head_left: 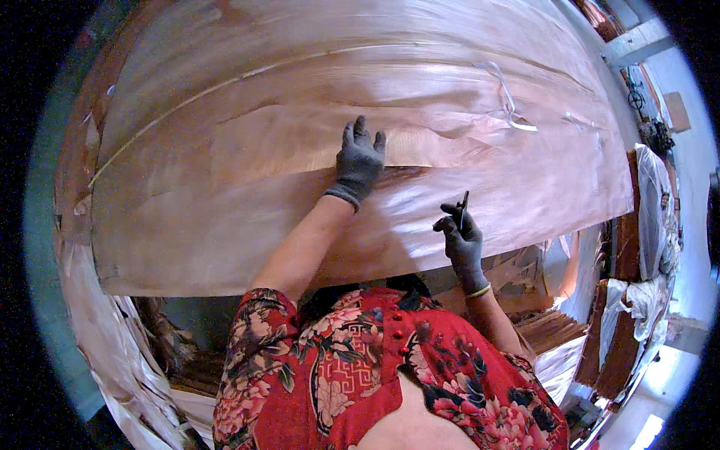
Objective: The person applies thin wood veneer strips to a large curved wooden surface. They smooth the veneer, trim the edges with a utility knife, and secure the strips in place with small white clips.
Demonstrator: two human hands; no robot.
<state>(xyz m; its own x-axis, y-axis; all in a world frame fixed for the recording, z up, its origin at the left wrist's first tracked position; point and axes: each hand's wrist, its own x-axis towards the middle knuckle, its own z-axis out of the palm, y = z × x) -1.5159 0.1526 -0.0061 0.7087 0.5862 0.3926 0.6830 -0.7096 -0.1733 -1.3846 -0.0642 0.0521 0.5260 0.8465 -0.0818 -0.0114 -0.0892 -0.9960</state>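
A large, thin sheet of pale pinkish-brown wood veneer [187, 240] spreads out in front of me. Lying on it is a long, uneven veneer strip [292, 139] with wavy, torn-looking edges. My left hand [360, 161], in a grey glove, rests on this strip near its lower edge, fingers stretched and apart. Lower and to the right, my right hand [462, 238], gloved as well, is closed round a slim dark knife-like tool [464, 206] that points upward. That hand appears raised over the sheet's near edge. Its exact kind of tool is too small to make out.
A curled white strip [525, 127] lies on the veneer at the upper right. One long seam [247, 75] curves across the far part. Stacked veneer [551, 330] shows below the near edge at right. Brown stacks with whitish plastic sheeting [651, 195] stand farther right.
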